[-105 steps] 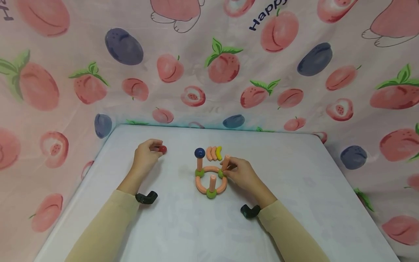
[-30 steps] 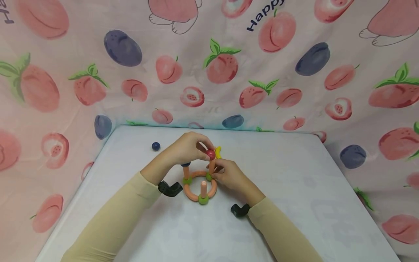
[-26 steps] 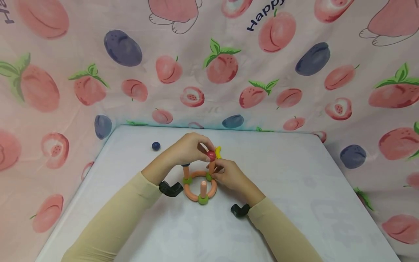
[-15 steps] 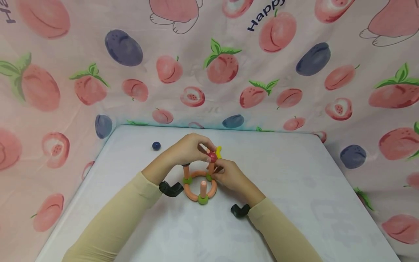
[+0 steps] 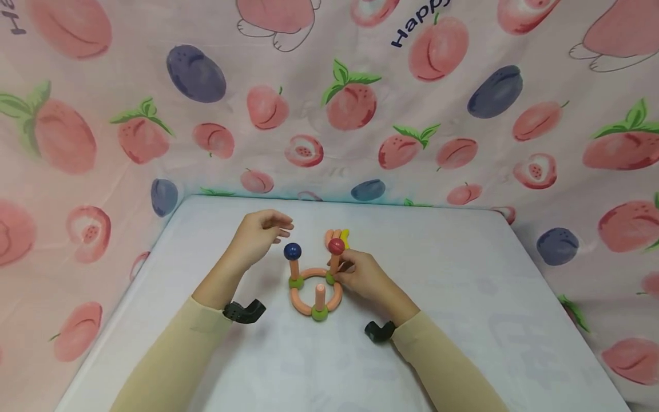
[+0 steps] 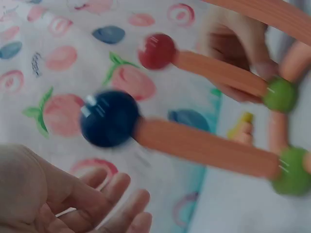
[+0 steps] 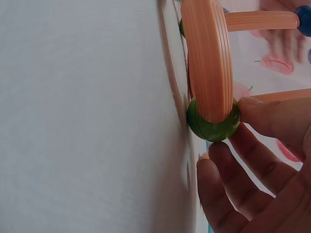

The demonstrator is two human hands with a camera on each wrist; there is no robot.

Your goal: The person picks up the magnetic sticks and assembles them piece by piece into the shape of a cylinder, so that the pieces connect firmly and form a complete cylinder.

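Observation:
A ring of curved orange rods [image 5: 301,306] joined by green balls [image 5: 320,313] lies on the table, with orange sticks standing up from the balls. A blue ball [image 5: 292,251] tops the left stick and a red ball [image 5: 336,246] the right one; the front stick [image 5: 320,297] has a bare top. My right hand [image 5: 362,274] pinches the right green ball [image 7: 214,127] at the foot of its stick, thumb on one side and fingertips on the other. My left hand [image 5: 257,237] hovers behind and left of the blue ball, fingers loosely extended, holding nothing.
Behind the red ball lie short curved orange pieces [image 5: 329,237] and a yellow curved piece [image 5: 345,234]. The white table [image 5: 437,257] ends at a fruit-printed cloth [image 5: 329,143] behind and at the sides. Each wrist carries a black camera mount [image 5: 244,312].
My left hand brought the red ball onto the right stick, let it go and drew back left. The ring shifted slightly left. The loose dark blue ball at far left is now out of sight.

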